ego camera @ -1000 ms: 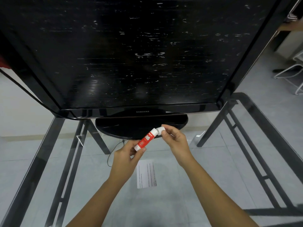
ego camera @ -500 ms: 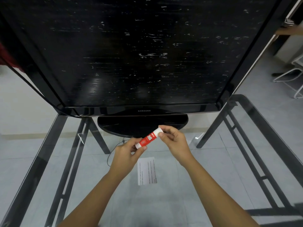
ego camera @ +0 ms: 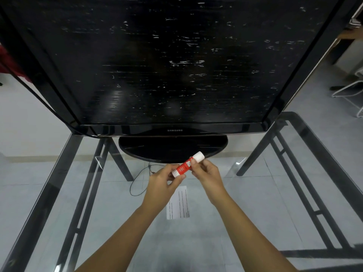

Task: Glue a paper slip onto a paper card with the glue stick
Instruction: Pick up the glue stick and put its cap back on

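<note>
Both hands hold a red and white glue stick [ego camera: 186, 165] above the glass table, tilted with its white cap pointing up and to the right. My left hand [ego camera: 164, 180] pinches its lower white end. My right hand [ego camera: 206, 172] grips the red body just below the cap, which sits on the stick. Under the hands a white paper slip [ego camera: 179, 203] with printed lines lies flat on the glass. I cannot see a separate paper card.
A large black monitor [ego camera: 167, 65] on an oval base [ego camera: 172, 148] stands at the back of the glass table [ego camera: 255, 222]. Dark metal table legs and a thin cable [ego camera: 137, 185] show through the glass. A white wire chair [ego camera: 351, 91] stands far right.
My right hand has slid from the cap's tip down onto the body below the cap. The glue stick stays between both hands, in nearly the same place.
</note>
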{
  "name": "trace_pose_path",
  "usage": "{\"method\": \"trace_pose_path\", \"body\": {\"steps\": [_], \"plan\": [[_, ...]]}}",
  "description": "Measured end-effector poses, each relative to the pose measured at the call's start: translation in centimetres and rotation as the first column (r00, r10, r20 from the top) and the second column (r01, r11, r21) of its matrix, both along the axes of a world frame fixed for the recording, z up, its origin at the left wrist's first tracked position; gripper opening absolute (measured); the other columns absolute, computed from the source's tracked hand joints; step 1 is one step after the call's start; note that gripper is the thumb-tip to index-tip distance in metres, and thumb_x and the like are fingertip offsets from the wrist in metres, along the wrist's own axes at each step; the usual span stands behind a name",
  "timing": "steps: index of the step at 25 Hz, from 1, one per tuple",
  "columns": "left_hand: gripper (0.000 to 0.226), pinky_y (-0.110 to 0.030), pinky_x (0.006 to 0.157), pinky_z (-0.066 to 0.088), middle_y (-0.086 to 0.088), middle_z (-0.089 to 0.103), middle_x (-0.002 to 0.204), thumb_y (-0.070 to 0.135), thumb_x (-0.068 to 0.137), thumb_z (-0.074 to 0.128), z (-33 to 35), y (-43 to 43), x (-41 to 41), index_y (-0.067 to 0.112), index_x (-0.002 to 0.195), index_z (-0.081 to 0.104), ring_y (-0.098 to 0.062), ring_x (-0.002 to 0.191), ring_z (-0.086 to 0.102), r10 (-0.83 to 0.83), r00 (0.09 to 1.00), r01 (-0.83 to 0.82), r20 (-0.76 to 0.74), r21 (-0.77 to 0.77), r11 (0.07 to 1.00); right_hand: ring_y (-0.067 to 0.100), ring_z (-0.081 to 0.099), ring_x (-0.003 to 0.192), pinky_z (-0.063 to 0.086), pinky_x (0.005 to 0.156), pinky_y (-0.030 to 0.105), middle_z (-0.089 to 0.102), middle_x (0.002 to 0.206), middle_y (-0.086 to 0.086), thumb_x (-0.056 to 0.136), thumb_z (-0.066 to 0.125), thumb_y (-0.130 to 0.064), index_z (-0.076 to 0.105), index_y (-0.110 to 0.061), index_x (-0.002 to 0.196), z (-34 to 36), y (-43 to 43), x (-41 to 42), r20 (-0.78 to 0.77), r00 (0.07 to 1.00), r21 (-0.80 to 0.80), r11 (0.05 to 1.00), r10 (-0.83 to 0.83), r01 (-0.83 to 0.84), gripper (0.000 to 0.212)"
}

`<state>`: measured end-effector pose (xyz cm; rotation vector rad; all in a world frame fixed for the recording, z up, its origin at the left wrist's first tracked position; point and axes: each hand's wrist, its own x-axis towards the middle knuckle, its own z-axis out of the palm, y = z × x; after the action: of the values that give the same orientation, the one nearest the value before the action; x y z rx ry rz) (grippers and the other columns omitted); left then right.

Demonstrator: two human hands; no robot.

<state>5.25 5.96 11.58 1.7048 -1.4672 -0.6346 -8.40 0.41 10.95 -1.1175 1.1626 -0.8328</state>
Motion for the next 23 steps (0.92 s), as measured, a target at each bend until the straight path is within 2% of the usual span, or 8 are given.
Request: {"method": "trace_pose_path", "body": {"steps": [2,4,7,8,10,12,18,23], "plan": [[0.044,-0.009,0.079,0.045,0.009,0.057,0.11,0.03,0.082,0.066,-1.3,-0.2,0.1,0.018,0.122,0.052,-0.006,0.096,0.057,-0.022,1.0,0.021,0.013,0.048,0.999,0.013,0.063,0.101,0.048,0.093,0.031,0.069,0.1,0.0,0.079,0.063,-0.045,0.065,-0.023,0.101,-0.9,-0.3,0.0,-0.051,0.999,0.005,1.0,-0.009,0.009,0.031],[0.055,-0.013,0.088,0.04,0.005,0.049,0.126,0.027,0.084,0.065,-3.2,-0.3,0.6,0.019,0.133,0.041,-0.008,0.11,0.051,-0.026,0.999,0.022,0.044,0.106,0.994,0.014,0.062,0.098,0.047,0.087,0.025,0.067,0.096,-0.001,0.082,0.064,-0.039,0.064,-0.023,0.1,-1.8,-0.7,-0.2,-0.121,0.992,-0.02,0.999,-0.03,0.028,0.024],[0.054,-0.025,0.106,0.031,-0.002,0.038,0.146,0.027,0.092,0.052,-6.3,-0.4,1.7,0.017,0.14,0.031,-0.016,0.132,0.038,0.0,0.991,-0.03,0.136,0.218,0.976,0.006,0.061,0.084,0.044,0.074,0.012,0.064,0.083,-0.011,0.085,0.064,-0.025,0.061,-0.023,0.093,-3.4,-1.0,-0.5,-0.223,0.974,-0.065,0.998,-0.04,0.026,0.009],[0.053,-0.029,0.109,0.03,-0.003,0.035,0.149,0.029,0.094,0.047,-7.0,-0.5,2.0,0.017,0.142,0.029,-0.018,0.136,0.033,0.011,0.988,-0.05,0.157,0.252,0.966,0.004,0.061,0.08,0.044,0.075,0.011,0.065,0.079,-0.013,0.086,0.063,-0.023,0.061,-0.021,0.089,-3.9,-1.1,-0.6,-0.265,0.964,-0.084,0.996,-0.03,0.008,0.004],[0.052,-0.032,0.112,0.027,-0.003,0.028,0.153,0.033,0.096,0.039,-8.4,-0.7,2.5,0.018,0.144,0.024,-0.02,0.14,0.026,0.042,0.981,-0.099,0.189,0.306,0.947,0.007,0.064,0.083,0.047,0.084,0.019,0.07,0.08,-0.005,0.087,0.062,-0.021,0.063,-0.017,0.083,-5.5,-1.4,-0.8,-0.332,0.943,-0.128,0.992,-0.025,-0.018,0.006],[0.053,-0.033,0.115,0.022,-0.002,0.02,0.156,0.035,0.097,0.033,-9.6,-0.9,2.9,0.017,0.146,0.02,-0.019,0.143,0.018,0.044,0.968,-0.125,0.246,0.325,0.937,0.012,0.065,0.091,0.047,0.089,0.023,0.071,0.088,0.001,0.086,0.063,-0.021,0.066,-0.016,0.087,-7.0,-1.9,-1.2,-0.371,0.929,-0.149,0.988,-0.013,-0.046,0.006],[0.056,-0.031,0.115,0.001,-0.001,0.004,0.159,0.039,0.098,0.023,-12.9,-1.4,4.0,0.017,0.148,0.008,-0.018,0.146,-0.001,-0.012,0.905,-0.158,0.425,0.362,0.919,0.009,0.06,0.099,0.041,0.086,0.01,0.068,0.103,0.001,0.085,0.064,-0.026,0.064,-0.014,0.109,-9.7,-2.9,-1.9,-0.463,0.886,-0.229,0.965,0.007,-0.127,0.027],[0.056,-0.034,0.116,-0.003,-0.002,-0.001,0.159,0.039,0.098,0.019,-14.5,-1.7,4.4,0.018,0.148,0.003,-0.019,0.145,-0.007,-0.098,0.856,-0.133,0.508,0.398,0.908,0.012,0.06,0.1,0.046,0.09,0.023,0.067,0.106,0.003,0.086,0.064,-0.027,0.063,-0.013,0.112,-10.5,-3.3,-1.7,-0.504,0.864,-0.287,0.94,0.015,-0.184,0.03]]}}
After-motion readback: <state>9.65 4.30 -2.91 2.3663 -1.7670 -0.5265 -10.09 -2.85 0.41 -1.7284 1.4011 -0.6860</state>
